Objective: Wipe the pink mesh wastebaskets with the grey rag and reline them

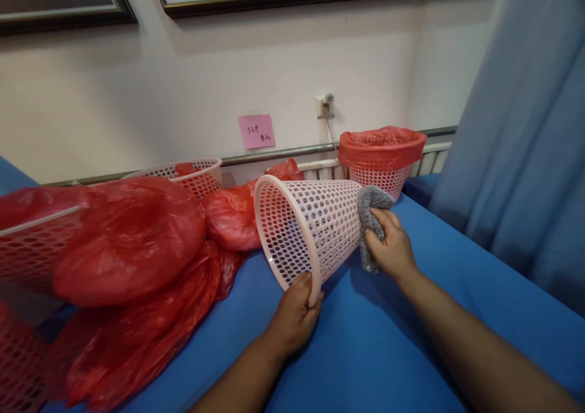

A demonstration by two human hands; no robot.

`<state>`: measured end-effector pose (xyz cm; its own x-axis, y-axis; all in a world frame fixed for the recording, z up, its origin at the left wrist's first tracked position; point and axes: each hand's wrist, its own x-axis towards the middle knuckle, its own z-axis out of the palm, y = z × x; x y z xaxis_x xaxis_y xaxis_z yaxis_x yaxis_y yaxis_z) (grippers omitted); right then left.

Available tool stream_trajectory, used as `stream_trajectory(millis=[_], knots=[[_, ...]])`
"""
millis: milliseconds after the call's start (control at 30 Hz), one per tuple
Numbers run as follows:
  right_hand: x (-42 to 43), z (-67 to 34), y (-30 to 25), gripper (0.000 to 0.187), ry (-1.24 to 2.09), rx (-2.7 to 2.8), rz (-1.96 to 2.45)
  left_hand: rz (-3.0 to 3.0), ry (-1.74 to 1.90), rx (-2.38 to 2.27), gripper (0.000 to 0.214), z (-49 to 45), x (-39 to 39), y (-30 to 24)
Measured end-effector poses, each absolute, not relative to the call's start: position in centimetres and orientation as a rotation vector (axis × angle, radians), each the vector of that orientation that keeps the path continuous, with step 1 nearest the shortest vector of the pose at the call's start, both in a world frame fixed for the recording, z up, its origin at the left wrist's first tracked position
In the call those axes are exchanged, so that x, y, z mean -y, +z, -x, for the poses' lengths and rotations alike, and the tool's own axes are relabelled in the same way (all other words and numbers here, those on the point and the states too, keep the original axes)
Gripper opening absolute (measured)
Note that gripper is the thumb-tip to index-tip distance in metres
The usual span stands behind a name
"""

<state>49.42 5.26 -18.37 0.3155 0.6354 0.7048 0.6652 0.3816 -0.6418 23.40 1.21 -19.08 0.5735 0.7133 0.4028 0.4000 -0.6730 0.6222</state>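
A pale pink perforated wastebasket [336, 215] is held tilted on its side over the blue bed surface, its open mouth toward the left. My left hand [298, 312] grips its rim at the lower edge, thumb and fingers closed on either side. With my right hand [392, 242] I press a grey cloth [370, 215] against the basket's base end, fingers closed around the cloth. Part of the base is hidden behind the cloth. Directly left of this basket lie crumpled red plastic bags [235, 215].
Another basket [381, 172] lined with a red bag stands behind, near the wall. Heaped red bags [132, 236] and more baskets [210, 172] fill the left side. A blue curtain [521, 145] hangs at right. A pink note [256, 131] and a socket [325, 106] are on the wall.
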Motion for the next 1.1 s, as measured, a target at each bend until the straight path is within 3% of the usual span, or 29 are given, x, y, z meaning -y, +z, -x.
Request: stream_trajectory(millis=[267, 433, 533, 633, 833, 1100], knots=[[1.4, -43.9, -16.4, 0.056, -0.157, 1.825, 0.633, -2.320, 0.774, -0.870, 0.053, -24.0, -1.4, -18.3], [-4.0, -48.2, -18.2, 0.045, -0.099, 1.507, 1.080, -2.363, 0.771, -0.864, 0.054, -24.0, -1.9, -18.2], [-7.5, -51.7, -19.6, 0.049, 0.118, 1.183, 1.433, -2.396, 0.710, -0.872, 0.053, -23.8, -2.0, -18.4], [-8.4, -52.7, -20.0, 0.052, 0.210, 1.079, 1.521, -2.409, 0.693, -0.928, 0.051, -23.7, -2.0, -18.6], [-2.2, -46.8, -17.5, 0.051, -0.137, 1.598, 0.972, -2.418, 0.721, -0.882, 0.047, -23.7, -2.1, -18.6], [1.8, -43.7, -15.7, 0.061, -0.028, 1.925, 0.567, -2.110, 1.037, -0.942, 0.024, -23.6, -0.7, -18.1]])
